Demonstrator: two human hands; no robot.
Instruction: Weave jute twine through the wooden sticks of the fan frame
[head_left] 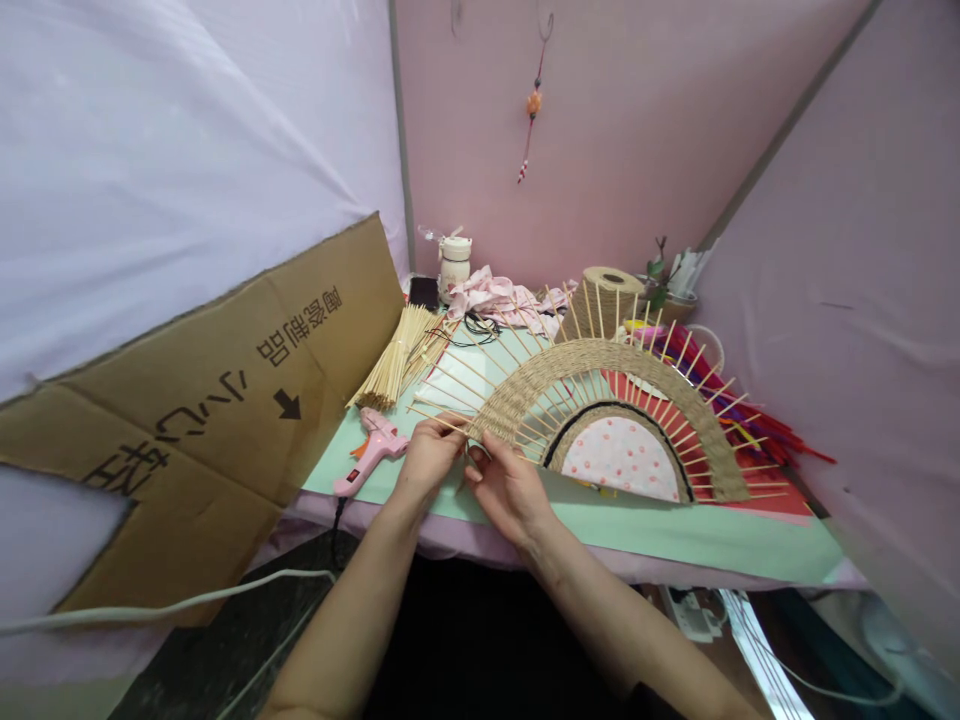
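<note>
A half-round woven fan (517, 395) leans over the tabletop. Thin wooden sticks radiate from it through a wide band of tan twine, and its centre is a pale half circle with pink dots (622, 460), edged in tan and black. My left hand (433, 460) pinches the lowest sticks at the fan's left end. Beside it, my right hand (514, 492) has thumb and fingers closed on the lower left end of the woven band. A short strand seems to hang between the hands, partly hidden by the fingers.
Left of the hands lies a pink glue gun (371, 455), with a bundle of thin sticks (401, 355) behind it. A large cardboard sheet (225, 420) stands at left. A twine roll (600, 300), white bottle (454, 265) and red fuzzy stems (772, 430) sit farther back.
</note>
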